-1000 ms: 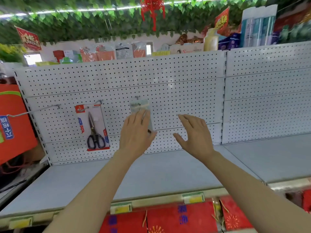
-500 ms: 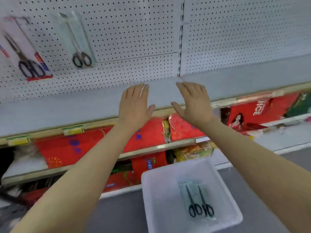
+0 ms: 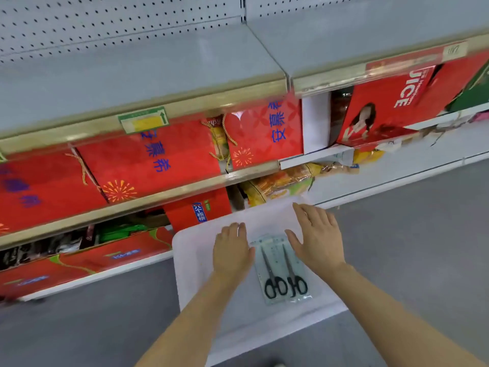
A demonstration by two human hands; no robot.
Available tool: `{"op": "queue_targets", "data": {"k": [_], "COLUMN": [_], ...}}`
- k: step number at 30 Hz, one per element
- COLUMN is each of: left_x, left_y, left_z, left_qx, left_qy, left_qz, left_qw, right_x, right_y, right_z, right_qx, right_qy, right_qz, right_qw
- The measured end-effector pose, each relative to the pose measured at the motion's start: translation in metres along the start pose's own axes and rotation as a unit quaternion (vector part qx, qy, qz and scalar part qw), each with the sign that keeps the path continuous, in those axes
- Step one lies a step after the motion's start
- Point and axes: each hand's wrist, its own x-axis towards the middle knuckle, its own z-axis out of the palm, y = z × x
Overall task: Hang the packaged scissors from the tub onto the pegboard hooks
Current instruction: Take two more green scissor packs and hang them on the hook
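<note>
A white tub [image 3: 193,263] stands on the grey floor below the shelves. Inside it lie two clear packs of black-handled scissors [image 3: 284,271], side by side, handles toward me. My left hand [image 3: 231,251] hovers over the tub just left of the packs, fingers apart and empty. My right hand [image 3: 317,238] hovers just right of them, also spread and empty. Neither hand touches a pack. The white pegboard [image 3: 119,19] shows only at the top of the view; its hooks and hung scissors are out of frame.
A grey shelf board [image 3: 148,75] juts out under the pegboard. Below it, red gift boxes [image 3: 148,160] and snack bags [image 3: 280,181] fill the lower shelves. Grey floor [image 3: 423,234] lies to the right of the tub.
My view has tilted down from the pegboard to the tub. Both empty hands have dropped from the pegboard to either side of the scissor packs.
</note>
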Motion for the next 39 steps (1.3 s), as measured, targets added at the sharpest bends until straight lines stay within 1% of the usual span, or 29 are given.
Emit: {"op": "queue_targets", "data": {"k": [2, 3, 4, 5, 6, 7, 8, 9, 10, 12, 15, 17, 19, 21, 23, 26, 27, 29, 31, 32, 33, 35, 37, 39], "left_x": [0.012, 0.017, 0.017, 0.017, 0.017, 0.02, 0.025, 0.028, 0.028, 0.026, 0.024, 0.026, 0.026, 0.022, 0.015, 0.0, -0.005, -0.014, -0.021, -0.023, -0.026, -0.033, -0.041, -0.05], "left_y": [0.006, 0.011, 0.015, 0.021, 0.028, 0.036, 0.044, 0.052, 0.062, 0.079, 0.092, 0.095, 0.092, 0.084, 0.071, 0.051, 0.043, 0.03, 0.018, 0.013, 0.009, 0.001, -0.006, -0.011], "left_z": [0.05, 0.07, 0.081, 0.09, 0.097, 0.109, 0.123, 0.133, 0.139, 0.147, 0.159, 0.165, 0.169, 0.173, 0.175, 0.172, 0.168, 0.162, 0.155, 0.151, 0.148, 0.143, 0.133, 0.116], "left_qx": [-0.052, -0.109, -0.184, -0.266, -0.33, -0.364, -0.375, -0.36, -0.33, -0.281, -0.254, -0.265, -0.311, -0.377, -0.417, -0.461, -0.471, -0.503, -0.538, -0.552, -0.562, -0.569, -0.575, -0.58], "left_qy": [-0.081, -0.127, -0.171, -0.2, -0.208, -0.202, -0.187, -0.174, -0.168, -0.154, -0.131, -0.134, -0.123, -0.093, -0.063, -0.015, 0.004, 0.031, 0.04, 0.043, 0.045, 0.056, 0.08, 0.105], "left_qz": [-0.079, -0.135, -0.195, -0.257, -0.319, -0.372, -0.409, -0.437, -0.453, -0.467, -0.474, -0.475, -0.466, -0.452, -0.432, -0.433, -0.442, -0.448, -0.444, -0.439, -0.433, -0.418, -0.398, -0.374], "left_qw": [0.992, 0.977, 0.948, 0.907, 0.864, 0.83, 0.81, 0.806, 0.811, 0.824, 0.833, 0.828, 0.819, 0.803, 0.797, 0.774, 0.763, 0.739, 0.715, 0.707, 0.703, 0.706, 0.71, 0.716], "right_x": [-0.02, -0.031, -0.042, -0.052, -0.061, -0.069, -0.075, -0.079, -0.082, -0.088, -0.092, -0.093, -0.095, -0.096, -0.095, -0.09, -0.089, -0.09, -0.092, -0.093, -0.094, -0.095, -0.093, -0.086], "right_y": [0.014, 0.02, 0.022, 0.024, 0.025, 0.029, 0.034, 0.038, 0.04, 0.043, 0.042, 0.043, 0.042, 0.04, 0.038, 0.03, 0.025, 0.016, 0.011, 0.009, 0.008, 0.004, 0.002, -0.001], "right_z": [0.037, 0.053, 0.056, 0.058, 0.06, 0.068, 0.078, 0.084, 0.089, 0.097, 0.106, 0.113, 0.121, 0.131, 0.144, 0.163, 0.169, 0.177, 0.181, 0.181, 0.181, 0.179, 0.173, 0.16], "right_qx": [-0.008, -0.009, -0.005, -0.001, 0.004, 0.006, 0.003, 0.001, 0.001, 0.002, 0.011, 0.014, 0.022, 0.051, 0.08, 0.095, 0.086, 0.036, -0.003, -0.01, -0.007, 0.013, 0.076, 0.115], "right_qy": [-0.02, -0.028, -0.035, -0.039, -0.042, -0.049, -0.057, -0.064, -0.074, -0.103, -0.129, -0.145, -0.184, -0.239, -0.313, -0.358, -0.364, -0.362, -0.355, -0.358, -0.363, -0.36, -0.332, -0.353], "right_qz": [0.009, 0.016, 0.024, 0.035, 0.046, 0.054, 0.062, 0.068, 0.072, 0.075, 0.086, 0.102, 0.122, 0.167, 0.219, 0.302, 0.32, 0.323, 0.322, 0.329, 0.338, 0.349, 0.355, 0.331], "right_qw": [1.0, 0.999, 0.999, 0.999, 0.998, 0.997, 0.996, 0.996, 0.995, 0.992, 0.988, 0.984, 0.975, 0.955, 0.921, 0.878, 0.87, 0.874, 0.878, 0.874, 0.868, 0.865, 0.87, 0.868]}}
